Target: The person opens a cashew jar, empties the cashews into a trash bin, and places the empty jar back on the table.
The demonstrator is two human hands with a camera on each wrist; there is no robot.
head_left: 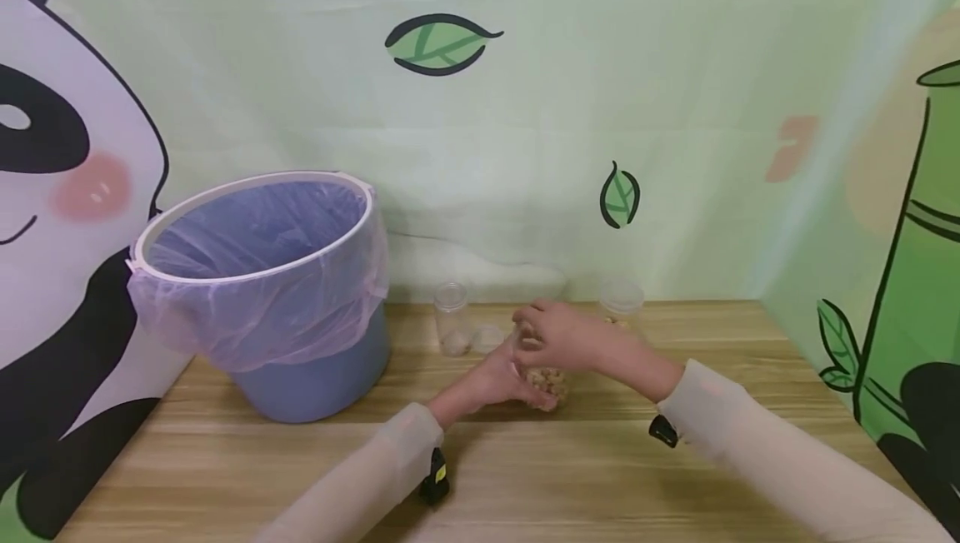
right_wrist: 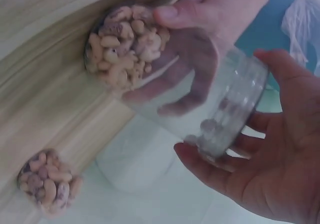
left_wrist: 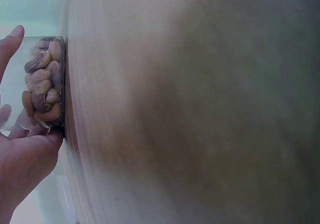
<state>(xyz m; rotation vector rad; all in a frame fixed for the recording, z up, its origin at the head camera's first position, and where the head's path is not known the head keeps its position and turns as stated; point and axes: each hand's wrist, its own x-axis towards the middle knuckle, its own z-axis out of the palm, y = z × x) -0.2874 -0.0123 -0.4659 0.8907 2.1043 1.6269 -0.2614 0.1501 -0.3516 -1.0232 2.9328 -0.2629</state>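
Note:
A clear jar (head_left: pixel 547 380) stands on the wooden table with cashew nuts (right_wrist: pixel 122 46) filling its lower part. My left hand (head_left: pixel 495 376) grips the jar low down, thumb on one side and fingers round the other. At the top, the fingers of my right hand (head_left: pixel 558 335) curl round the rim end of the same jar. Whether a clear lid sits there I cannot tell. In the left wrist view, the cashews (left_wrist: pixel 42 81) show through the wall beside my left hand (left_wrist: pixel 27 159).
Behind my left hand stand another clear jar (head_left: pixel 452 322) and a flat clear lid (head_left: pixel 489 336). A further jar (head_left: pixel 621 297) holding cashews is behind my right forearm. A blue bin (head_left: pixel 315 385) with a pink liner stands at the left. A printed cloth (head_left: pixel 525 110) hangs behind.

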